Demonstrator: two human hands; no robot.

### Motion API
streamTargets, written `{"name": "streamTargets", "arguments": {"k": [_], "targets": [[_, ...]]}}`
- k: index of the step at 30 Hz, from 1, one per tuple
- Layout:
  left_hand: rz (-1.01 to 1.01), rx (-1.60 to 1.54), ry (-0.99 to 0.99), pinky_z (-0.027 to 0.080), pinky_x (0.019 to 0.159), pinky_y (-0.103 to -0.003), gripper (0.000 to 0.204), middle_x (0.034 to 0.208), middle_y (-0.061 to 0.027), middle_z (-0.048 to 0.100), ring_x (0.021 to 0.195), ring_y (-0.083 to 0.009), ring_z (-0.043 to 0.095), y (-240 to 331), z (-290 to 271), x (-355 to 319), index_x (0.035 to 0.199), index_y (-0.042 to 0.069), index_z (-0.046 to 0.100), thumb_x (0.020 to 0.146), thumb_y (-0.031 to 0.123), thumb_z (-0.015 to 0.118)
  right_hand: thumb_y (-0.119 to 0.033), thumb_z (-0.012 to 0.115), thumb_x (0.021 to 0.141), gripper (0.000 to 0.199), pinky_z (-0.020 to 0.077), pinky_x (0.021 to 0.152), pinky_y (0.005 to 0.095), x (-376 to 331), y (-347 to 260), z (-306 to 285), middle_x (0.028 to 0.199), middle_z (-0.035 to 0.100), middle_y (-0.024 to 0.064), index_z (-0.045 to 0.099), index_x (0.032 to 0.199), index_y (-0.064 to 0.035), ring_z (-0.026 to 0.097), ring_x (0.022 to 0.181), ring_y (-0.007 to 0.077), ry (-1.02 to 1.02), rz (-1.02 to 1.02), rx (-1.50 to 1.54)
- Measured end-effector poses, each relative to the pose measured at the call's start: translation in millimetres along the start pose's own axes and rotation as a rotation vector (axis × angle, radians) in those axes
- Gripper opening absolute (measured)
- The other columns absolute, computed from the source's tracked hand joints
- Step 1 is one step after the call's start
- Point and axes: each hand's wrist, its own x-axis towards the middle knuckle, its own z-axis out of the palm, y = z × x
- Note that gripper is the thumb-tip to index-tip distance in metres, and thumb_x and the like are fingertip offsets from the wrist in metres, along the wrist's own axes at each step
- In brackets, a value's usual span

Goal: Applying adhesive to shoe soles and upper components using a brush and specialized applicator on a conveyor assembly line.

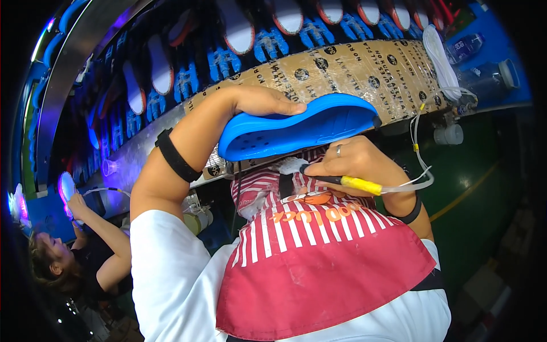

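A blue foam clog shell [268, 146] with small holes at its toe end is held up on its side, its hollow facing me. My left hand [268, 102] is closed over its upper edge, thumb on the outer surface. Just below the shell, my right hand [356, 159] grips a brush [362, 185] with a black and yellow handle and pale bristles [292, 165]. A clear tube [407, 187] runs out from the handle's rear end. The bristles sit in front of my red striped apron [319, 268], apart from the shell.
A ledge covered in printed brown cardboard [342, 71] lies ahead. Beyond it, white soles [236, 28] stand in a row with blue clamps [270, 45]. At right are a bottle [467, 47] and a clear jar [484, 78]. A co-worker's hand [77, 206] holds a sole at left.
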Motion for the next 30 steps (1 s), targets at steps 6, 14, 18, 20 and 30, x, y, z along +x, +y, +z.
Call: {"name": "streamTargets", "arguments": {"k": [6,14,18,20,30], "targets": [[-0.010,-0.370,0.220,0.048,0.083,-0.033,0.065,0.117,-0.0165,0.056,0.097,-0.0225,0.060,-9,2,-6,0.122,0.003,0.053,0.085,0.056,0.047,-0.008,0.070,0.065,0.024,0.0445,0.053,0.0308,-7,11,0,0.062,0.058,0.0077,0.067,0.088,-0.0077,0.057,0.057,0.0229,0.219,0.075,-0.004],[1.058,-1.094,0.859,0.043,0.094,-0.041,0.058,0.126,-0.0171,0.048,0.114,-0.0269,0.049,-27,32,0,0.129,0.000,0.037,0.094,0.047,0.031,-0.005,0.073,0.068,0.024,0.0460,0.057,0.0287,-22,7,-27,0.074,0.064,0.0113,0.067,0.091,-0.0027,0.061,0.063,0.0226,0.294,0.198,0.088],[0.972,-1.163,0.917,0.035,0.101,-0.045,0.066,0.134,-0.0182,0.038,0.123,-0.0329,0.038,-50,52,-21,0.131,0.003,0.036,0.091,0.055,0.029,-0.003,0.072,0.069,0.025,0.0458,0.058,0.0258,-31,11,-23,0.077,0.065,0.0113,0.066,0.093,-0.0011,0.061,0.063,0.0192,0.406,0.312,0.201],[1.315,-1.198,0.385,0.033,0.100,-0.052,0.075,0.135,-0.0193,0.037,0.125,-0.0341,0.036,-75,61,-20,0.134,0.003,0.032,0.088,0.061,0.026,-0.002,0.072,0.068,0.027,0.0454,0.057,0.0251,-32,13,-19,0.078,0.065,0.0118,0.066,0.094,-0.0005,0.060,0.062,0.0179,0.504,0.311,0.214],[0.927,-1.743,0.113,0.047,0.079,-0.059,0.089,0.135,-0.0318,0.027,0.117,-0.0461,0.040,-88,127,23,0.141,0.007,0.017,0.080,0.070,0.033,-0.001,0.065,0.075,0.027,0.0456,0.064,0.0199,-30,13,-20,0.084,0.065,0.0119,0.061,0.101,0.0066,0.060,0.074,0.0111,0.638,0.587,0.563]]}}
